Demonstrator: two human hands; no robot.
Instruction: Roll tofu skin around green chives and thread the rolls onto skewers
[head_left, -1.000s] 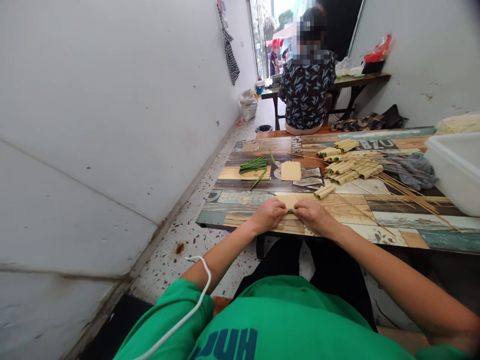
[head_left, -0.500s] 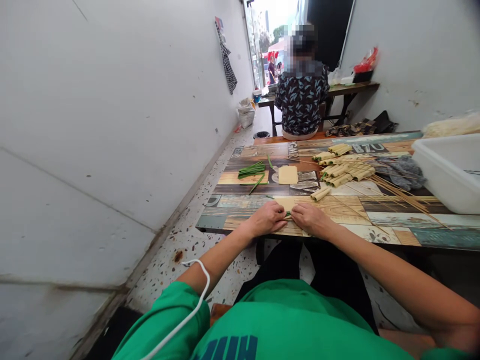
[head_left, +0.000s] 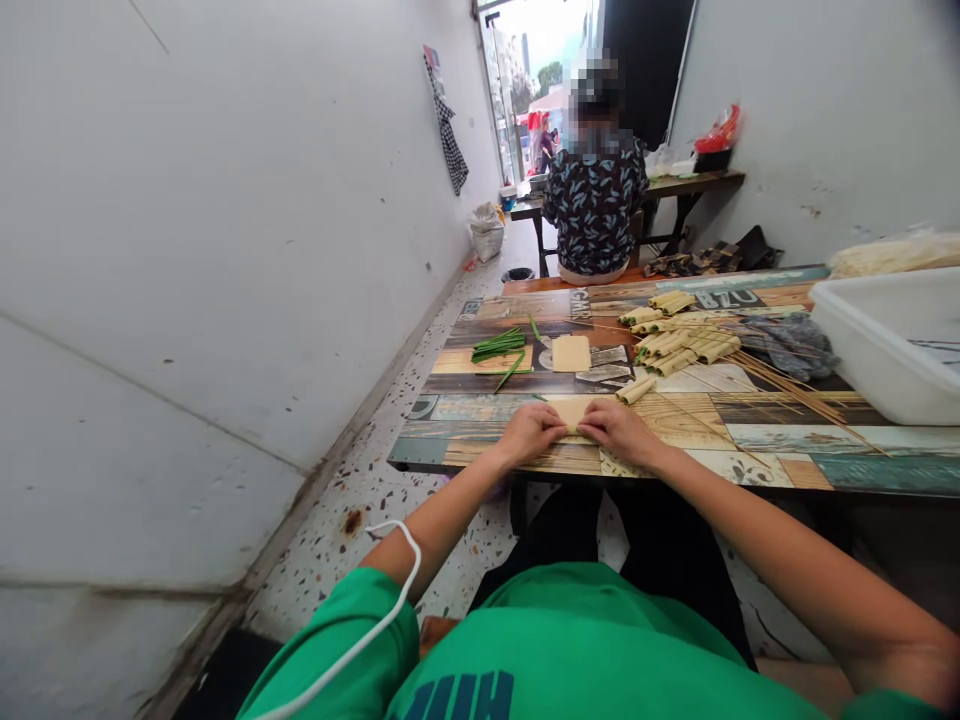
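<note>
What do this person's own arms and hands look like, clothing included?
The left hand and right hand wear no gloves. The green shirt has short sleeves, leaving the forearms bare, and dark lettering; a white cord crosses the left sleeve.

Tabletop (head_left: 686, 412) print rds approx "BZU" (head_left: 726, 299) (mid char unclear) upper rt of ctr, sideways "CMR" (head_left: 580, 303) (1st letter unsure) nr upper ctr, w/ blurred small lettering (head_left: 472, 308) to its left; dk letters (head_left: 459, 694) on green shirt (head_left: 577, 630), btm ctr, cut off, illegible.
</note>
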